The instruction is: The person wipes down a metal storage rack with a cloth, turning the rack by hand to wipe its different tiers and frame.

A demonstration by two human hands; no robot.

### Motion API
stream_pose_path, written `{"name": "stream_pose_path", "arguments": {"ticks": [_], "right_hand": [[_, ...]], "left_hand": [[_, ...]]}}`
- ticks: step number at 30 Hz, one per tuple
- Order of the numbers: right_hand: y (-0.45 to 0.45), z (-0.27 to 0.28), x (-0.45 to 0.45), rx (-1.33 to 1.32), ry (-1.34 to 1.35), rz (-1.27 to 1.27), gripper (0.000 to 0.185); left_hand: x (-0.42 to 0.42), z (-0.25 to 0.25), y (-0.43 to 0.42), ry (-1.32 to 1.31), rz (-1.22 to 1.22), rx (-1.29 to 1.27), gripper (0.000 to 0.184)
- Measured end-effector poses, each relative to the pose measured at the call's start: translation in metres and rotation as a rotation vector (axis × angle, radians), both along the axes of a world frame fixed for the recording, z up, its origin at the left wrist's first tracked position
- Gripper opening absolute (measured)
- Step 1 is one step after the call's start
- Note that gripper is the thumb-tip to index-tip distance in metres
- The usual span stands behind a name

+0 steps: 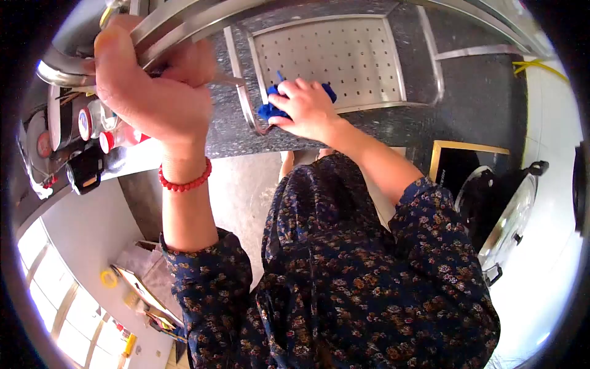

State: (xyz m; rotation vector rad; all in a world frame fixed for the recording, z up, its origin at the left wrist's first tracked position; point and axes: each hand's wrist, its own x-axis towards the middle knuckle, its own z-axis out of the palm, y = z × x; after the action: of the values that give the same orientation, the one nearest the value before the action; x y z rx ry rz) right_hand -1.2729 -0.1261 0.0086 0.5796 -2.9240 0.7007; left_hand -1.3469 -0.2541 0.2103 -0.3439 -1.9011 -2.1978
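Observation:
My left hand [153,92], with a red bead bracelet [185,184] at its wrist, is raised close to the camera. Its fingers wrap around a shiny metal rail [178,27] of a rack. Lower down, my right hand [305,109] presses on a bunched blue cloth [276,111], its fingers curled over it. The cloth lies at the near left corner of a framed metal panel [332,55] dotted with small holes. This panel is set into a dark speckled countertop [473,104].
Jars with red lids [107,142] and a black-handled container [85,169] stand at the left. To the right, a glass pot lid [510,218] leans near a gold-edged black panel [470,147]. A yellow cord [541,66] runs along the right wall.

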Motion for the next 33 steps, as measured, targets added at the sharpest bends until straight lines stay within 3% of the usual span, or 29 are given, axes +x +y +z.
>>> {"name": "stream_pose_path", "arguments": {"ticks": [1,3,5,8,11,13,15,17,18,19,20,25,27,28,30,31,33], "right_hand": [[0.005,0.002,0.007,0.021,-0.037,0.017,0.038],[0.012,0.006,0.01,0.049,-0.043,0.036,0.034],[0.037,0.01,0.01,0.005,-0.102,-0.001,0.028],[0.101,-0.002,0.005,0.143,0.009,-0.309,0.027],[0.13,-0.01,-0.006,0.236,0.283,-0.627,0.027],[0.11,-0.018,-0.014,0.252,0.143,-0.709,0.03],[0.073,-0.013,-0.018,0.15,0.046,-0.623,0.024],[0.024,-0.024,-0.018,0.055,0.123,-0.496,0.018],[-0.001,-0.043,-0.02,-0.13,0.019,-0.483,0.019],[-0.023,-0.022,-0.012,-0.086,0.005,-0.353,0.021],[-0.047,-0.038,-0.005,-0.113,0.274,-0.4,0.018],[0.005,-0.015,0.022,0.025,0.156,-0.172,0.014],[0.055,0.0,0.02,0.098,0.118,-0.244,0.012],[0.083,-0.005,0.019,0.082,0.157,-0.353,0.016],[0.124,-0.003,0.019,0.247,0.009,-0.628,0.03],[0.123,-0.01,0.028,0.306,0.357,-0.727,0.028],[0.1,-0.018,0.026,0.314,0.324,-0.823,0.023]], "left_hand": [[0.0,-0.003,0.002,0.098,0.088,-0.131,0.033],[-0.003,-0.001,-0.006,-0.065,-0.203,0.214,0.032],[-0.003,0.002,-0.003,-0.119,-0.134,0.157,0.034],[0.003,0.009,0.005,-0.204,-0.046,0.117,0.035],[0.005,0.005,0.006,-0.187,-0.159,0.174,0.035],[0.007,0.004,0.01,-0.162,-0.095,0.149,0.037],[0.004,0.004,0.008,-0.156,-0.115,0.164,0.037],[0.005,0.003,0.01,-0.147,-0.081,0.153,0.038],[0.005,0.003,0.011,-0.137,-0.065,0.155,0.038],[0.005,0.003,0.011,-0.105,-0.046,0.108,0.038],[0.005,0.0,0.01,-0.074,-0.03,0.062,0.038],[0.008,0.001,0.01,-0.121,-0.087,0.164,0.036],[0.006,-0.005,0.01,-0.077,-0.11,0.16,0.035],[0.006,-0.005,0.012,-0.037,-0.042,0.09,0.034],[0.004,-0.009,0.01,-0.054,-0.171,0.214,0.032],[0.004,-0.01,0.01,-0.053,-0.156,0.213,0.032],[0.005,-0.009,0.013,-0.049,-0.132,0.213,0.031]]}}
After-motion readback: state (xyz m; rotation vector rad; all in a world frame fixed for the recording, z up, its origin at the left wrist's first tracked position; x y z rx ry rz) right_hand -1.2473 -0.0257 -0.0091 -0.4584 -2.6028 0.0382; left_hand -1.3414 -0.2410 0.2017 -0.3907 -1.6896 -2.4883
